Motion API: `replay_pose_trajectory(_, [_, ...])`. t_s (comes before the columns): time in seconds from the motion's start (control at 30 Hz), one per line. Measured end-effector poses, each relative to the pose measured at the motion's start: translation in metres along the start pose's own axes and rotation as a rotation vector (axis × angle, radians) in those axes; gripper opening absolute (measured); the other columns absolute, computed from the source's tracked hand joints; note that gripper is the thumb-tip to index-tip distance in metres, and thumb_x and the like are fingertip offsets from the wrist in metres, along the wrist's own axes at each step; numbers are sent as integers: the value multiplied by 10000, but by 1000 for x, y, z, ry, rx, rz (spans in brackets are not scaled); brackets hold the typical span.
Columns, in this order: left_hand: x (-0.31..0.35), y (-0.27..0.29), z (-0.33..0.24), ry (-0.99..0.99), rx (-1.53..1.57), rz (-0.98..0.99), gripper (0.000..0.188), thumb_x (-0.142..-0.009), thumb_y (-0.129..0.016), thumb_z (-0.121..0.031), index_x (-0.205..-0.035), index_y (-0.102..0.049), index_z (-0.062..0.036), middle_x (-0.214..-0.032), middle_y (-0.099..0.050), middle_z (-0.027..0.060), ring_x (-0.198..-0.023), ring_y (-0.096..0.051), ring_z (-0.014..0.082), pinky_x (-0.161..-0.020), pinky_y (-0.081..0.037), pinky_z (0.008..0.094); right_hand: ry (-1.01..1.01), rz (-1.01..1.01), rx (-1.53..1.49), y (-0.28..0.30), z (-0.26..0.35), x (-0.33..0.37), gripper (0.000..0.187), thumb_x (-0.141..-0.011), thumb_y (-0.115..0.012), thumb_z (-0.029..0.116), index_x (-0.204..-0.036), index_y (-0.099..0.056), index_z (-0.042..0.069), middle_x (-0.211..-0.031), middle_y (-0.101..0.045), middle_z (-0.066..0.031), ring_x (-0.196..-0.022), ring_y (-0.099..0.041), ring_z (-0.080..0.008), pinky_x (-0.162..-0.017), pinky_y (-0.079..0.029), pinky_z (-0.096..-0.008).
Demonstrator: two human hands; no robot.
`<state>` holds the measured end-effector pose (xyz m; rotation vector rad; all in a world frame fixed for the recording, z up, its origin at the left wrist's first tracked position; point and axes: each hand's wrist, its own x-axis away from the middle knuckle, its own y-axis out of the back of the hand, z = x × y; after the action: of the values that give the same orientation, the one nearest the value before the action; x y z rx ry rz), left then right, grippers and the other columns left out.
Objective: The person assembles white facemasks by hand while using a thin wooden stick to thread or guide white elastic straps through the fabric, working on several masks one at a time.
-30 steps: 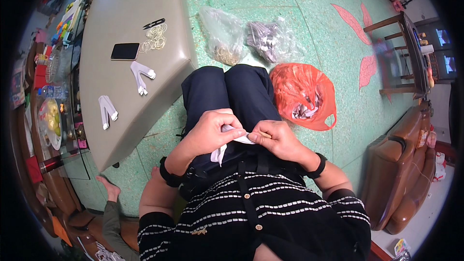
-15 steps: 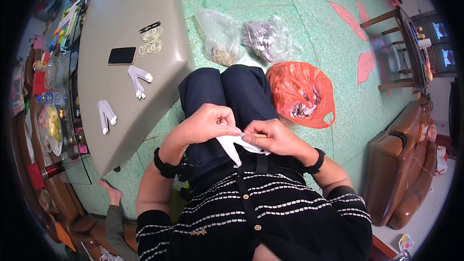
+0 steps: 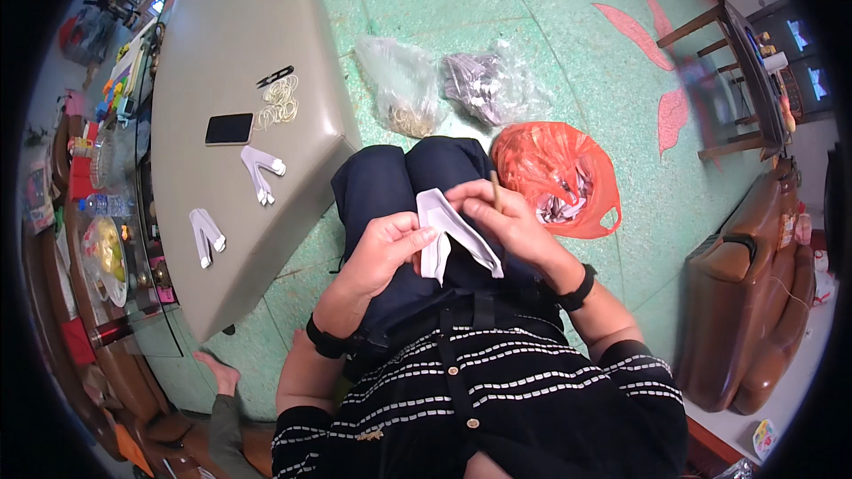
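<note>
Over my lap, my left hand [image 3: 387, 253] pinches a white V-shaped cloth piece [image 3: 441, 223] by its left side, thumb on top. The cloth stands spread, its two arms pointing down toward my waist. Beside its upper right edge is my right hand [image 3: 519, 229], closed around a thin tan stick [image 3: 496, 192] that juts up from the fingers. Whether those fingertips touch the cloth I cannot tell. Two similar folded cloth pieces, one nearer the phone [image 3: 262, 174] and one lower down [image 3: 205, 237], lie on the grey padded bench to my left.
On the grey bench [image 3: 231, 27] are a black phone [image 3: 229, 129], a heap of pale loops [image 3: 280, 102] and black thread snips [image 3: 275, 77]. Two clear plastic bags with contents [image 3: 399, 80] [image 3: 484, 84] and a red bag [image 3: 541, 155] of cloth pieces sit on the green floor.
My hands have moved apart. The cloth has been turned and raised into an open V in my left hand, while my right hand has shifted away with the stick now upright.
</note>
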<state>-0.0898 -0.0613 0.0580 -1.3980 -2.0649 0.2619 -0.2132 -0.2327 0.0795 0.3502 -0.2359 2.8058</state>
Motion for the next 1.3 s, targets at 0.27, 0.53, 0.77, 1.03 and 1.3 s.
replay_pose_trajectory(0.27, [-5,-15,-9,-97,184,-53,132,-883,-549,-104,-983,-534,-18,-911,-604,56,-811,-582,107,-744,-474,256,-3,40,-143,4,-14,-7,127,-836,-633,91,-909,-567,10,-826,-570,-3,-722,-525,-36,-632,-437,-186])
replay_pose_trajectory(0.53, [-6,-24,-2,-186,367,-124,113,-883,-537,-62,-976,-522,1,-926,-612,88,-839,-598,146,-782,-477,282,49,39,-28,-1,-16,5,95,-844,-600,50,-922,-588,-4,-777,-590,1,-658,-526,-20,-564,-411,-175])
replay_pose_trajectory(0.77, [-15,-21,3,-396,-9,-364,51,-853,-568,14,-902,-556,22,-880,-617,79,-808,-589,86,-701,-471,204,231,-86,529,-7,9,0,299,-783,-675,156,-938,-443,48,-676,-539,-77,-598,-560,-167,-519,-444,-317])
replay_pose_trajectory(1.03, [-9,3,-16,146,382,1,114,-856,-554,-60,-937,-533,18,-837,-621,102,-753,-620,156,-668,-508,263,982,156,1107,11,4,-6,543,-647,-616,22,-1169,-489,97,-750,-465,-60,-489,-530,-227,-379,-416,-337])
replay_pose_trajectory(1.3, [-14,-1,-10,-112,-145,-74,144,-812,-599,21,-932,-521,1,-821,-608,46,-709,-591,88,-599,-493,202,-67,-25,178,-3,-3,-5,173,-820,-663,170,-810,-613,5,-641,-534,23,-590,-460,-30,-509,-379,-216])
